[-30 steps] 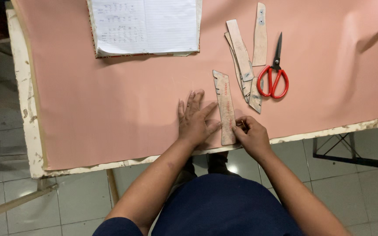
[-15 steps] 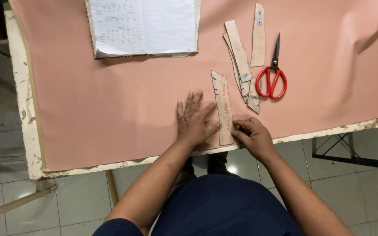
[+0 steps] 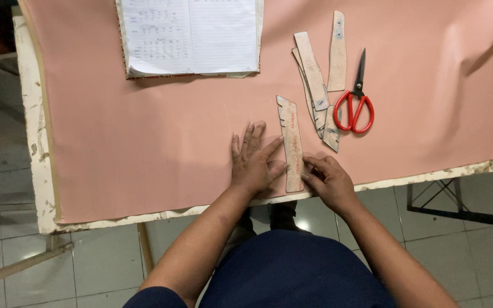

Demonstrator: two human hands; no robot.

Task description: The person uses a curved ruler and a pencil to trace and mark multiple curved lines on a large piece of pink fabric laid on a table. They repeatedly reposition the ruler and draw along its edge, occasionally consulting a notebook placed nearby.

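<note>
While the left hand (image 3: 253, 162) lies flat and spread on the pink sheet (image 3: 144, 137), its fingers press the left edge of a narrow cardboard template (image 3: 291, 142) lying lengthwise near the desk's front edge. The right hand (image 3: 329, 181) is curled at the template's lower right edge, fingertips bunched as if pinching something small; whether it holds a marking tool cannot be told. The template lies flat on the sheet, just beside both hands and touching them.

Further up the desk (image 3: 29, 108), a pile of similar templates (image 3: 318, 85) rests close to the red-handled scissors (image 3: 356, 97), which lie closed and untouched. An open notebook (image 3: 192, 35) sits at the far edge, well apart from the hands.

Judgement: the sheet appears uncut, and no clear traced outlines can be made out on it. Work seems at an early stage, with this template being positioned or traced; the piled templates and any cutting appear still to come.
</note>
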